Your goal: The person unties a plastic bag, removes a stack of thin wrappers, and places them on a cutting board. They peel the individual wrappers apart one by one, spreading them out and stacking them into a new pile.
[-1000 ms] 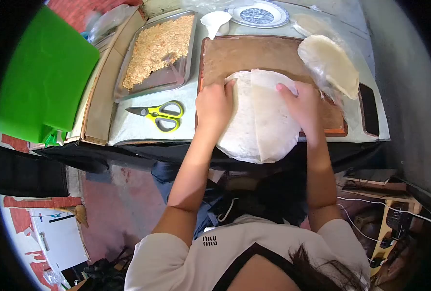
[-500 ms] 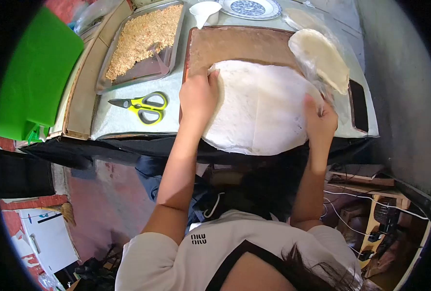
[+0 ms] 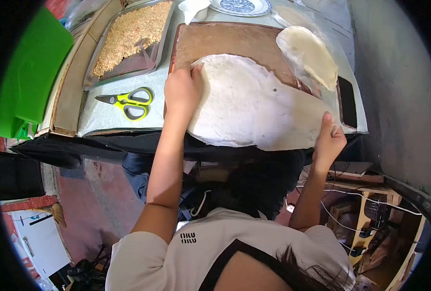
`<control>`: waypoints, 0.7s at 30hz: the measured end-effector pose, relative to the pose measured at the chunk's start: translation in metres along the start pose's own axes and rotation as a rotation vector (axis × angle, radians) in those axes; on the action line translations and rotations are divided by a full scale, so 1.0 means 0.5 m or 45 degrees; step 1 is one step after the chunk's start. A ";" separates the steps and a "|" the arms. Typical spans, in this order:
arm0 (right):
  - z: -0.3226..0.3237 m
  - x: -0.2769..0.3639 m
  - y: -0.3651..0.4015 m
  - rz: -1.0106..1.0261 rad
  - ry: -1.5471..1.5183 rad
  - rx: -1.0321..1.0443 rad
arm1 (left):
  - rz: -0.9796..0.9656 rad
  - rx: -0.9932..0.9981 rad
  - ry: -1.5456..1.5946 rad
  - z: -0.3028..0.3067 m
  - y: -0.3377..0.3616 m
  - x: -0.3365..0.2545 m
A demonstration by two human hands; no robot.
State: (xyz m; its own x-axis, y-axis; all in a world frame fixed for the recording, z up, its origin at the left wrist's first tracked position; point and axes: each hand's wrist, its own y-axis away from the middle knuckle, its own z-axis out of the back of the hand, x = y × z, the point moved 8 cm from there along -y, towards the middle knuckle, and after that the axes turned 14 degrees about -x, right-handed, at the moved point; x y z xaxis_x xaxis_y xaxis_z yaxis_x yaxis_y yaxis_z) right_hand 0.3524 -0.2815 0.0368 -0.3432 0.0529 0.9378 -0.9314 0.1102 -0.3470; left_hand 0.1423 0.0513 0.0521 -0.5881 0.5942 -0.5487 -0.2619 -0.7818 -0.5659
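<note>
A large thin white dough sheet (image 3: 244,104) lies over the front of a brown board (image 3: 225,39) and reaches past the table's front edge. My left hand (image 3: 182,92) pinches its upper left edge. At the far right end, my right hand (image 3: 330,143) has the sheet's corner between thumb and fingers, with the dough stretched toward it. A small dark spot shows near the sheet's upper right. Behind the sheet, a pale round dough piece (image 3: 307,53) rests on clear plastic at the board's right side.
Yellow-green scissors (image 3: 128,103) lie left of the board. Behind them is a metal tray (image 3: 87,80) of crumbly filling with a spatula. A white funnel-like cup (image 3: 194,8), a blue-patterned plate (image 3: 240,6), a dark phone (image 3: 347,102) and a green box (image 3: 31,72) are around.
My right hand has moved right and down with the sheet's edge, and the sheet is spread wider to the right. My left hand keeps its grip. The whole view has shifted slightly.
</note>
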 end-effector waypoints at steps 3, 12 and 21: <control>0.018 0.025 -0.022 0.087 0.008 -0.044 | -0.009 -0.016 0.074 -0.001 -0.003 0.008; 0.123 0.044 -0.150 0.041 -0.012 0.123 | 0.060 0.023 0.342 0.025 -0.011 0.028; -0.120 0.276 -0.055 -0.038 -0.242 0.687 | 0.660 -0.054 1.295 0.274 0.059 0.093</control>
State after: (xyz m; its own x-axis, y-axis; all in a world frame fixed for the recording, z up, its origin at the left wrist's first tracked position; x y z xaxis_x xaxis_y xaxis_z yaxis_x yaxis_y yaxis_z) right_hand 0.3381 -0.2177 0.1749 -0.2854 -0.1276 0.9499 -0.8542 -0.4157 -0.3124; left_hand 0.0025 0.0303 0.0941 0.2797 0.0945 -0.9554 -0.1309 -0.9821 -0.1355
